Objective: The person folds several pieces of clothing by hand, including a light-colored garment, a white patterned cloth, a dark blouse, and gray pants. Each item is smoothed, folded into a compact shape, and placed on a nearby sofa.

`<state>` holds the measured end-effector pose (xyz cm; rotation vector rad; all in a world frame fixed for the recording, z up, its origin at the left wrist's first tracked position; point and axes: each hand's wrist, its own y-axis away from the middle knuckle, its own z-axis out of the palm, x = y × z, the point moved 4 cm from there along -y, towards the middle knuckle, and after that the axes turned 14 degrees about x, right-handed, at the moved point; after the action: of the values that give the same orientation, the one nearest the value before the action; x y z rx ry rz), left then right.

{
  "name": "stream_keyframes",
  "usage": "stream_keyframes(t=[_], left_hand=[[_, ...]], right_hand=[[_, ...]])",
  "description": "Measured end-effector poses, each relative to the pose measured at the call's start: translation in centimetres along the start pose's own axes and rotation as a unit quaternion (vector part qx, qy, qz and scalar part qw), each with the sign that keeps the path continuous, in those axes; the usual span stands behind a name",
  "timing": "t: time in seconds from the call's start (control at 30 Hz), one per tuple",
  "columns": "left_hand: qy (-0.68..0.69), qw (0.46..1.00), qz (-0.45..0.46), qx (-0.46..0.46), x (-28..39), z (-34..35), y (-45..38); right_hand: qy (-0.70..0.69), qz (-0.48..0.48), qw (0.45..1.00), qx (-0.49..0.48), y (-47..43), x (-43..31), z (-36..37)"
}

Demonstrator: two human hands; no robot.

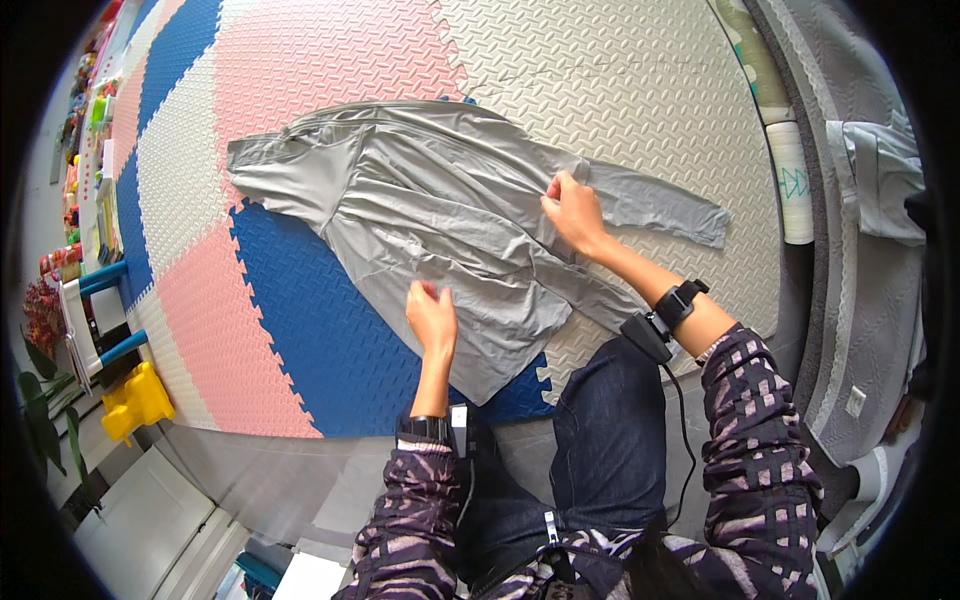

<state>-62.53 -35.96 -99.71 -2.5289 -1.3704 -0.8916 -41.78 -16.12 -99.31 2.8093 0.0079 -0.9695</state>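
Note:
A grey long-sleeved garment [450, 202] of thin, wrinkled fabric lies spread on the foam mat, its collar end to the left. One sleeve [660, 199] stretches out to the right; the other runs toward my right knee. My left hand [433, 319] is over the garment's near panel, fingers curled and slightly blurred. Farther out, my right hand [576, 214] is at the lower part of the garment near the outstretched sleeve, with thumb and fingertips drawn together. Whether either hand pinches the fabric is hidden. Both wrists wear black straps with small devices.
Interlocking foam tiles [322, 330] in blue, pink and cream cover the floor. A yellow plastic stool [137, 403] stands at the left, near shelves with toys. At the right are rolled mats [789, 184] and a grey-covered sofa or bed [862, 315] with a light cloth [885, 180] on it. A cable [686, 442] hangs by my right arm.

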Motion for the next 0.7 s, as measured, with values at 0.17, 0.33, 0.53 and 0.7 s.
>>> stream_keyframes(t=[0.17, 0.33, 0.53, 0.7], left_hand=[[0.178, 0.971, 0.157, 0.018, 10.6, 3.0, -5.9], [0.105, 0.927, 0.361, -0.021, 21.7, 11.2, -12.4], [-0.223, 0.865, 0.387, -0.229, 23.1, 16.9, -15.3], [-0.295, 0.784, 0.46, -0.295, 22.9, 16.5, -14.0]], right_hand=[[-0.166, -0.057, 0.98, 0.089, -0.9, -2.3, -2.6], [-0.163, 0.051, 0.985, 0.003, 1.6, -1.7, -0.8], [-0.155, 0.125, 0.979, 0.036, 0.1, 2.2, 0.2], [0.029, 0.031, 0.999, 0.031, -0.6, 2.6, 0.6]])
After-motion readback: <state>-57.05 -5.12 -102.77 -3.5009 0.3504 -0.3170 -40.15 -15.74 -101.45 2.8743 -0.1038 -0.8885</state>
